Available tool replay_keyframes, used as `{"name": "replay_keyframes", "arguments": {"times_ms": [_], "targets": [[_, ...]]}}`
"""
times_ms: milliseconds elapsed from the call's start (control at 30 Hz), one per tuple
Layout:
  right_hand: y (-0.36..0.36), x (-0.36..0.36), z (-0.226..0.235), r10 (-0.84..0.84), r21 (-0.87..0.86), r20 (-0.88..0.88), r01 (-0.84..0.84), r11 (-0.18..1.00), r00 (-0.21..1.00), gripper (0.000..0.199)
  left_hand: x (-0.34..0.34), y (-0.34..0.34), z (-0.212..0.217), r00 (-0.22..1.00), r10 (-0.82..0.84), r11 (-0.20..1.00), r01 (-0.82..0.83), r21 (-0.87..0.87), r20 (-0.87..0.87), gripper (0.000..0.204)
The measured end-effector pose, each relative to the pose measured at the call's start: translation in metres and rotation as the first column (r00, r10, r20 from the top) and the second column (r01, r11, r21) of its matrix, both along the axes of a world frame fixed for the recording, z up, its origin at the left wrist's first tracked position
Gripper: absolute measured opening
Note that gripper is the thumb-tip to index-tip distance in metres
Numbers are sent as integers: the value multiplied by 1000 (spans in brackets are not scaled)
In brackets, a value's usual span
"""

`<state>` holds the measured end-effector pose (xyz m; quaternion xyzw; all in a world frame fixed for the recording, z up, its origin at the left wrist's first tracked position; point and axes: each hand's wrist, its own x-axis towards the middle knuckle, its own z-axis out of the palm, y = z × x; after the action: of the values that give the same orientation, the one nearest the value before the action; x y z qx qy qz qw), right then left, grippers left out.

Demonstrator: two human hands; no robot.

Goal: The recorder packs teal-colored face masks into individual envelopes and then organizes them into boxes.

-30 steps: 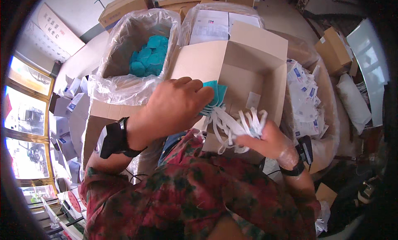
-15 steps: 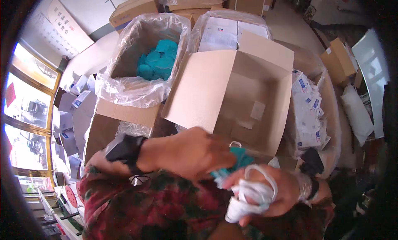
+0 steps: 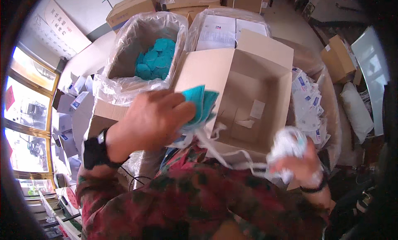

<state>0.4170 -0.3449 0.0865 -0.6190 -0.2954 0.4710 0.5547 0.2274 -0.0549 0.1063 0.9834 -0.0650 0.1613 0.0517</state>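
Note:
My left hand (image 3: 151, 120) pinches a small stack of folded teal face masks (image 3: 200, 102) at the front flap of the open cardboard box (image 3: 248, 89). White straps (image 3: 219, 154) trail from the masks across the front of my shirt to the right. Beside the box's near right corner, my right hand (image 3: 300, 163) is closed around a blurred white bundle of straps (image 3: 287, 147). Inside the box lie a pale paper slip and a small torn scrap.
Behind my left hand stands a plastic-lined carton (image 3: 112, 57) holding teal pieces (image 3: 157, 60). To the right, a lined box holds many white printed packets (image 3: 306, 107). White cartons (image 3: 216, 33) stand at the back. A white sack (image 3: 356, 111) lies on the far right.
My hands have moved apart. The left has risen to the left with the teal masks, and the right has shifted right and up with the white bundle. White straps now stretch between them.

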Motion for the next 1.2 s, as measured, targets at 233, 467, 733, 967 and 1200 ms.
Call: {"name": "replay_keyframes", "arguments": {"times_ms": [233,467,733,967,1200], "targets": [[64,6,-46,-203,157,-376,278,948,904,34,20,-5,4,997,28,995,-35,98,68,34],[99,-27,-63,253,262,-331,-169,950,909,47,44,-25,9,992,-40,990,23,136,118,33],[49,-25,-38,381,203,186,-415,887,906,38,35,-6,-14,991,7,1000,-9,-17,-130,38],[84,-34,-13,97,317,852,-655,686,514,39,41,-28,-74,843,-524,591,256,-765,-123,45],[39,-52,15,518,421,530,-738,527,672,34,1,-57,-21,792,-590,736,450,-506,-155,20]]}}
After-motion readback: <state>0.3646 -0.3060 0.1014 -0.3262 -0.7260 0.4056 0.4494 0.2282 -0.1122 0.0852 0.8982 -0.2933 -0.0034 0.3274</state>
